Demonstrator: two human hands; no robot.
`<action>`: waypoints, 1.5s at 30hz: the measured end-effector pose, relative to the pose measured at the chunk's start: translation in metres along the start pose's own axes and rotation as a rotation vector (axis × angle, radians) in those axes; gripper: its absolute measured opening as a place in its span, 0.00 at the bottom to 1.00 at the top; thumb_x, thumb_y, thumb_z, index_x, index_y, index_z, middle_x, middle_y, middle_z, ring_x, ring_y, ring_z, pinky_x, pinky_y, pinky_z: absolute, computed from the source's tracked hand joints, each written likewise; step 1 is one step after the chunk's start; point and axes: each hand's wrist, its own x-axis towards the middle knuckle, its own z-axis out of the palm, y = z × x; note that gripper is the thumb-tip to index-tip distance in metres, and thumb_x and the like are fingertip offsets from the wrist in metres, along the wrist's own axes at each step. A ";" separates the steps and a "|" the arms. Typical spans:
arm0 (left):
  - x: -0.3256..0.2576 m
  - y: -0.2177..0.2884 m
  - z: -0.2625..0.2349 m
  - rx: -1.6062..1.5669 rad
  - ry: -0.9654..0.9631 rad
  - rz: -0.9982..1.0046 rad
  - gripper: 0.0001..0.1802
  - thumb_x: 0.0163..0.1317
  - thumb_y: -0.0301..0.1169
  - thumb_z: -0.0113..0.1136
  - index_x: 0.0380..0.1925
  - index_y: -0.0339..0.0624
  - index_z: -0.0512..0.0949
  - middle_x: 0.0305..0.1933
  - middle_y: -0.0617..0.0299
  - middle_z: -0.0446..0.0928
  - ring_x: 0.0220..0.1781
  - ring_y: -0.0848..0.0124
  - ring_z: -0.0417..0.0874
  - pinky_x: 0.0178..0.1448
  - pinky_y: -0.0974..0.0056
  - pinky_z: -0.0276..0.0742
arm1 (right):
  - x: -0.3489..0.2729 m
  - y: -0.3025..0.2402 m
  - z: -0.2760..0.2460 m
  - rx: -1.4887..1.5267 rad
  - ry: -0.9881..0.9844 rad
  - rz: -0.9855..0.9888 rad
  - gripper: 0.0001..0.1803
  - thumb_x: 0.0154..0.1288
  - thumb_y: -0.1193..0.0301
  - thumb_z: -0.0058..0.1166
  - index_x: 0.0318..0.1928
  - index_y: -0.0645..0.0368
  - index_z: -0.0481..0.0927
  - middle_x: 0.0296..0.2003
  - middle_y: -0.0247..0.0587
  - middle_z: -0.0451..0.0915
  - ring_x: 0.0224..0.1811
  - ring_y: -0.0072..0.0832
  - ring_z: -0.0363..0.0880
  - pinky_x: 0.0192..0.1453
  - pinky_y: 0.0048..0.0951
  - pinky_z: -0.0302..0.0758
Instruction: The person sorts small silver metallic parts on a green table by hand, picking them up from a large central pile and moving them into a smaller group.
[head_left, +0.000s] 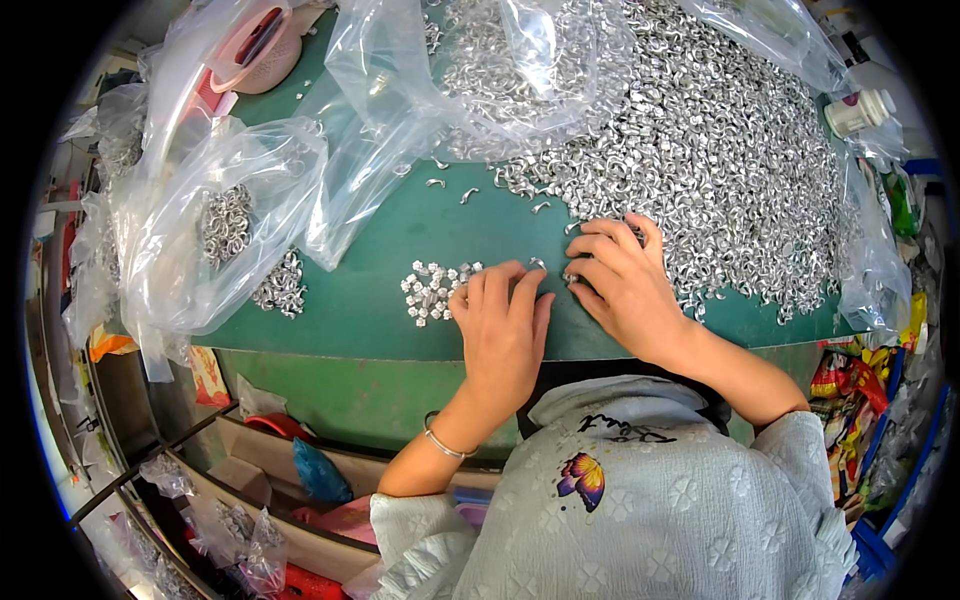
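Head view: sorting small silver metal clips on the green tabletop [380, 320], with most of the work left, as I judge it.

Between my hands lies one loose clip [538, 263]; my left hand [500, 325] rests flat, fingers together, beside a small set-out cluster [432, 290] on its left. My right hand [625, 280] curls its fingers at the near edge of the big unsorted heap [700, 150]; whether they pinch a piece I cannot tell. Far left, clear plastic bags [225, 220] hold more clips.
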 end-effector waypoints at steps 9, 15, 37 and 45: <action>-0.001 -0.002 -0.006 -0.019 0.020 -0.036 0.20 0.53 0.23 0.67 0.48 0.41 0.77 0.45 0.58 0.75 0.48 0.60 0.73 0.55 0.57 0.61 | 0.013 0.009 -0.004 0.215 0.088 0.026 0.12 0.53 0.78 0.64 0.39 0.59 0.79 0.34 0.37 0.79 0.43 0.34 0.76 0.52 0.36 0.63; 0.013 0.003 -0.005 -0.518 -0.014 -0.146 0.15 0.57 0.23 0.65 0.45 0.38 0.80 0.39 0.57 0.81 0.38 0.63 0.78 0.47 0.61 0.68 | 0.013 0.001 -0.013 0.450 0.043 0.069 0.12 0.53 0.77 0.65 0.40 0.59 0.82 0.33 0.37 0.82 0.44 0.32 0.77 0.52 0.34 0.66; 0.020 0.018 -0.006 -0.989 0.017 -0.451 0.08 0.60 0.19 0.61 0.40 0.33 0.82 0.32 0.63 0.83 0.34 0.82 0.77 0.40 0.74 0.74 | 0.010 -0.005 -0.019 0.807 0.109 0.353 0.12 0.54 0.81 0.64 0.40 0.63 0.83 0.35 0.42 0.82 0.36 0.33 0.79 0.44 0.30 0.76; 0.021 0.015 -0.015 -1.241 -0.100 -0.566 0.10 0.62 0.20 0.62 0.44 0.31 0.79 0.40 0.62 0.81 0.37 0.79 0.79 0.43 0.72 0.76 | 0.011 -0.006 -0.025 0.594 0.148 0.090 0.13 0.52 0.85 0.62 0.40 0.64 0.84 0.35 0.40 0.80 0.40 0.34 0.76 0.45 0.31 0.73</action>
